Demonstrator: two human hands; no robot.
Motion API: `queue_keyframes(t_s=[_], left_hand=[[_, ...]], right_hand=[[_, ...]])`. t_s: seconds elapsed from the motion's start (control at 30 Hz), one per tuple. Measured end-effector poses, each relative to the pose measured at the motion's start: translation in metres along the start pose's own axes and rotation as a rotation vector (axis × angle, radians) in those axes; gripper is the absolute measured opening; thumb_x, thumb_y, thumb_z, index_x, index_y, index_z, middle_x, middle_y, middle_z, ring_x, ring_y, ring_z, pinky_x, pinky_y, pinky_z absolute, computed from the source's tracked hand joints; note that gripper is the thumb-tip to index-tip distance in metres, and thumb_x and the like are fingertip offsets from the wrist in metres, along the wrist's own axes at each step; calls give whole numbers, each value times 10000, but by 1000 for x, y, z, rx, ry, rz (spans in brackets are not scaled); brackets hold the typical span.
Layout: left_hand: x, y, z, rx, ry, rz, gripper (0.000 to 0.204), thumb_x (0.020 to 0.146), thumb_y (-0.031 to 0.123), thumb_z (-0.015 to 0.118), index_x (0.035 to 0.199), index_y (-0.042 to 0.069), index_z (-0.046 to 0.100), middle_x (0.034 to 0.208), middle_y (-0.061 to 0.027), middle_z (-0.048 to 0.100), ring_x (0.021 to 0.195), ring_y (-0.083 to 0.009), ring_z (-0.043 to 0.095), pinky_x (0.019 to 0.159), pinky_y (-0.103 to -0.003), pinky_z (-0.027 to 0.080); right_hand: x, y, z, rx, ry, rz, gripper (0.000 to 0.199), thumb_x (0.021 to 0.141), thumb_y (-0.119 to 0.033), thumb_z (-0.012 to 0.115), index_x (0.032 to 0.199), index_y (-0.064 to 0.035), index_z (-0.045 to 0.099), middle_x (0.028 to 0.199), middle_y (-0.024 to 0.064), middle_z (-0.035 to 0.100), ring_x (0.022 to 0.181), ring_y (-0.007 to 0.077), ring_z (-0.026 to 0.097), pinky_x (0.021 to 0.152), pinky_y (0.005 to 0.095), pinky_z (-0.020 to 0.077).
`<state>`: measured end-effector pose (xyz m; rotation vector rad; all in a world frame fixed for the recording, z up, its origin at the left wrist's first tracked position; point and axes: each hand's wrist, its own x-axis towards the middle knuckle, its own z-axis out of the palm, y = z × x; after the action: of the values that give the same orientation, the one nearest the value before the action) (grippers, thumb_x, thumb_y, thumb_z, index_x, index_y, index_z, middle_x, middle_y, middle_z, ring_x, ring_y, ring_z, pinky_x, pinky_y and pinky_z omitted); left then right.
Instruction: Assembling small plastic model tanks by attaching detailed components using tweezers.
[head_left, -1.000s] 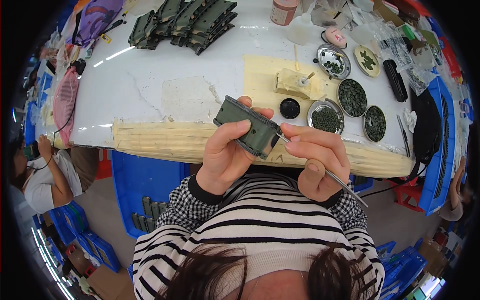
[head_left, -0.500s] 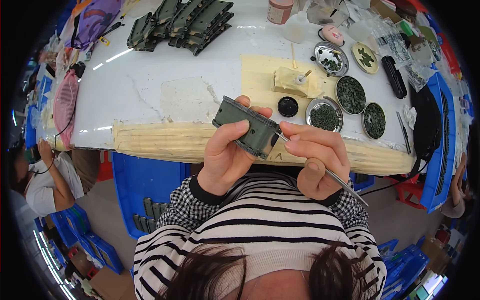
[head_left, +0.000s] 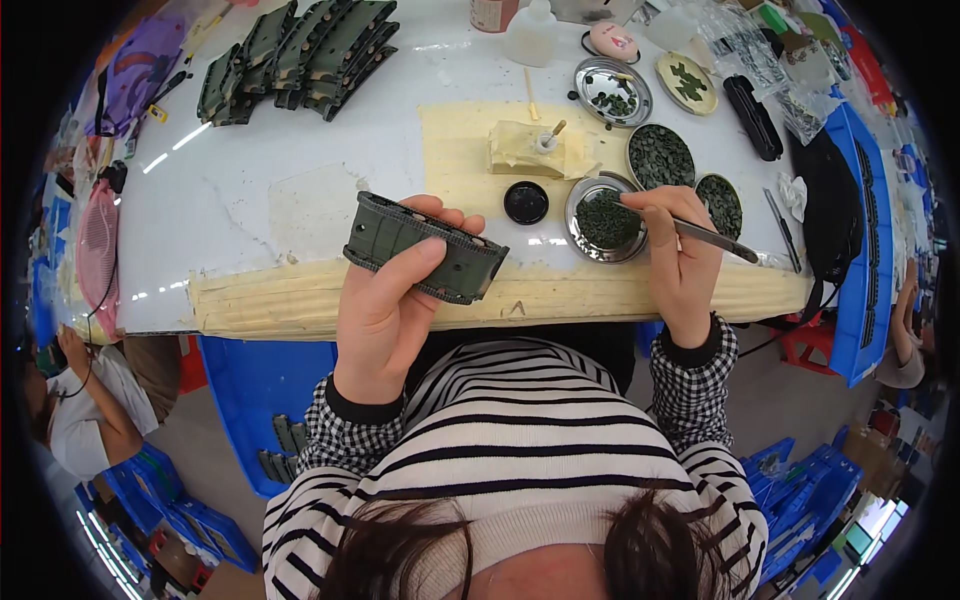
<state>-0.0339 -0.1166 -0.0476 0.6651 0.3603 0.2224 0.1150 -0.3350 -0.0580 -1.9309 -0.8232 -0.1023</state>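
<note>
My left hand [head_left: 385, 310] grips a dark green camouflage model part [head_left: 405, 245] with ridged, toothed edges, thumb across its face and fingers behind. It is held tilted above the padded front edge of the table. To the right, my right hand [head_left: 686, 262] pinches metal tweezers [head_left: 712, 236], their tip down at the small green bits [head_left: 603, 220] in a round metal dish [head_left: 574, 238]. Whether the tips hold a bit is too small to tell. Beside that dish stand two round containers of green pieces, one larger [head_left: 660, 158] and one smaller [head_left: 722, 205], partly behind my fingers.
A black round lid [head_left: 526, 203] and a taped block [head_left: 515, 150] with a small bottle lie left of the dishes. Several similar camouflage parts [head_left: 335, 55] are piled at the far left. A knife-like tool [head_left: 782, 230] and black case [head_left: 752, 118] are at right. Blue bin [head_left: 250, 400] below.
My right hand has moved away from the model part, rightward to the metal dish, with the tweezers. My left hand has shifted left with the part. The whole view has shifted slightly too.
</note>
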Motion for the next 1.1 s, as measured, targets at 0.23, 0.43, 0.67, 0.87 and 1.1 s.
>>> queue_keyframes(t_s=[0.23,0.43,0.67,0.87,1.1], left_hand=[[0,-1,8,99,17,-42,604,870,-44,576,1402,52,306,1127,-188,589,1070,-305,618,855,-411,569],[-3,0,15,152,5,42,729,879,-56,561,1467,133,174,1216,-198,535,1053,-317,625,857,-405,572],[-2,-2,8,233,-28,64,327,947,64,530,1262,41,448,1243,-157,517,1049,-304,630,846,-391,581],[0,-5,14,414,-131,-6,207,1018,200,416,1024,18,513,1229,-175,530,993,-275,654,783,-355,591],[19,3,0,348,-90,125,251,1028,239,382,985,25,505,1200,-191,552,986,-302,655,763,-370,598]], right_hand=[[8,4,7,-168,23,-95,118,896,-119,609,886,-23,677,821,81,629,749,237,518,685,326,411],[8,3,7,-181,-9,-89,121,897,-129,611,881,-28,676,815,80,628,749,236,517,688,326,411],[9,1,6,-166,1,-120,124,906,-121,599,887,-29,680,835,78,646,767,233,529,706,319,420],[13,-21,8,92,-38,-108,151,924,-96,562,894,-13,685,843,60,654,781,206,535,712,305,421],[17,-35,18,148,-132,-139,164,924,-75,543,902,-4,689,834,66,650,757,190,527,695,302,412]])
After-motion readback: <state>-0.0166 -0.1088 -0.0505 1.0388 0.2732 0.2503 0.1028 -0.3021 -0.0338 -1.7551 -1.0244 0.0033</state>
